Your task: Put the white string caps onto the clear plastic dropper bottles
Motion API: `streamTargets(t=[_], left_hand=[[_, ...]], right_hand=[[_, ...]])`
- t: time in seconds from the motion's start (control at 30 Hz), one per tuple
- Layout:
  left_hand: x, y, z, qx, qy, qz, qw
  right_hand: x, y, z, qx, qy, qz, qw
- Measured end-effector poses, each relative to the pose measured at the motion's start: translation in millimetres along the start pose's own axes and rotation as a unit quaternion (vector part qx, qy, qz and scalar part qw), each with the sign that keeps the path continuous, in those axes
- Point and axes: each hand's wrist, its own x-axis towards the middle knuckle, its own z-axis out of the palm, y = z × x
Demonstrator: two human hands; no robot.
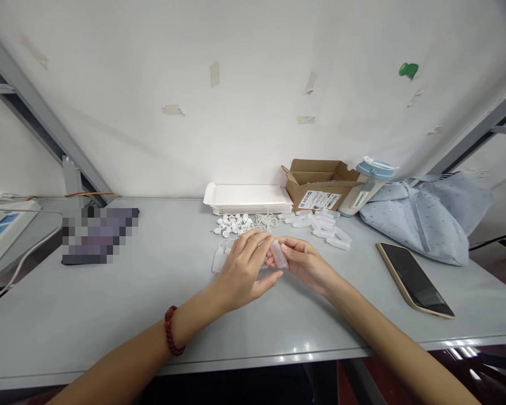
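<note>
Both my hands meet over the middle of the grey table [109,315]. My right hand [306,263] grips a small clear plastic bottle [278,254] between thumb and fingers. My left hand [245,271], with a red bead bracelet on its wrist, curls around the bottle's top end, fingertips pinched there; what it pinches is hidden. Just behind the hands lie a heap of small white caps [234,223], a tangle of thin white strings [269,221] and several more clear bottles [326,228]. One more bottle [218,260] lies left of my left hand.
A stack of white trays [248,198] and an open cardboard box [318,183] stand at the back wall. A blue-lidded cup [369,180], a pale blue cloth bag [425,216] and a phone [415,278] lie to the right. A dark pixelated item [99,235] lies left.
</note>
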Motion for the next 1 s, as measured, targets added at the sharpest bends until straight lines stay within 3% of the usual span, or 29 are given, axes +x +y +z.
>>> streamTargets(t=[0.2,0.37,0.47,1.0], left_hand=[[0.8,2.1,1.6,0.017,0.019,-0.001,1.0],[-1.5,1.6,2.5,0.054,-0.007,-0.004,0.999],[-2.3,2.1,3.3,0.069,-0.031,-0.011,0.997],[4.7,-4.1,4.1,-0.003,0.002,0.008,1.0]], right_hand=[[0.0,0.8,1.6,-0.005,-0.031,0.005,0.999],[-2.2,-1.9,3.3,-0.139,0.064,-0.038,0.987],[-2.3,-1.4,4.0,-0.181,0.08,-0.059,0.979],[-2.3,-10.3,-3.7,-0.184,0.106,-0.032,0.977]])
